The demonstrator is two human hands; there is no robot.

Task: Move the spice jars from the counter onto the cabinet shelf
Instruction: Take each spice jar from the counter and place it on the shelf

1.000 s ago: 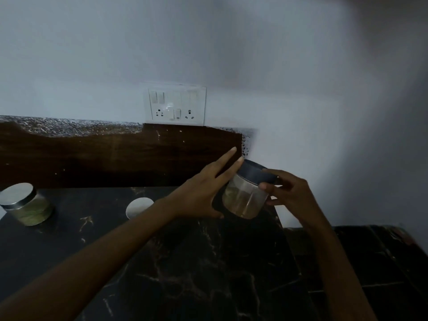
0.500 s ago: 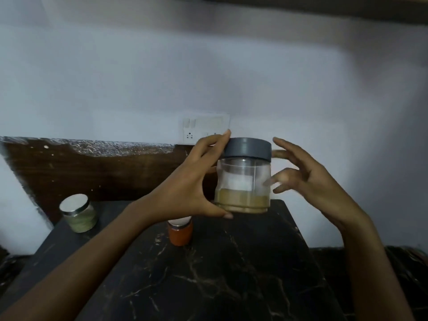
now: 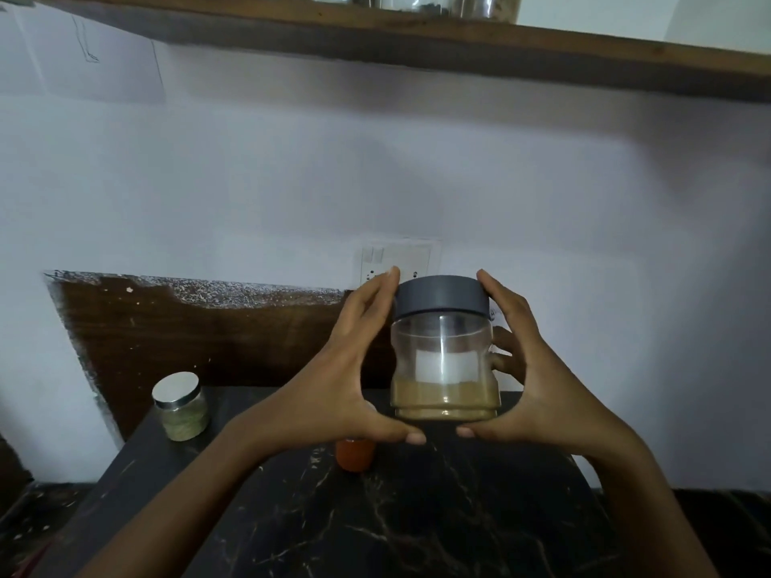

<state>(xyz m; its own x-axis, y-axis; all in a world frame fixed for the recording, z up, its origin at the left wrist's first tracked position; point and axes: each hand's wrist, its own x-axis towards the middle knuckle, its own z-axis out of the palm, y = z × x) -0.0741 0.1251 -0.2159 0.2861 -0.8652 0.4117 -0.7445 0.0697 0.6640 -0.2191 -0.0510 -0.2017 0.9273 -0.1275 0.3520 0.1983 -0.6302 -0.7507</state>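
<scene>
Head view only. Both hands are on the jar (image 3: 444, 369) now. Left hand (image 3: 333, 381) wraps its left side, thumb under the base, fingertips up at the grey lid (image 3: 440, 296). Right hand (image 3: 538, 385) mirrors it, thumb under, fingers round the back. Half a second ago the right was spread and off the glass, so the hold went from one hand to two. A second ago the jar was tilted and low; now it's upright, clear of the counter (image 3: 417, 515), in front of the socket (image 3: 375, 260). View has swung up: the shelf (image 3: 417, 39) now shows at the top, with steel tins (image 3: 417, 2) on it. Jar is well below the shelf. My read: pick done, lift under way, placing not started. Powder fills only the bottom, so probably a light load. Green jar (image 3: 181, 406) at back left and orange jar (image 3: 354, 454), partly hidden by my left hand, are both on the counter, so two more to go.
</scene>
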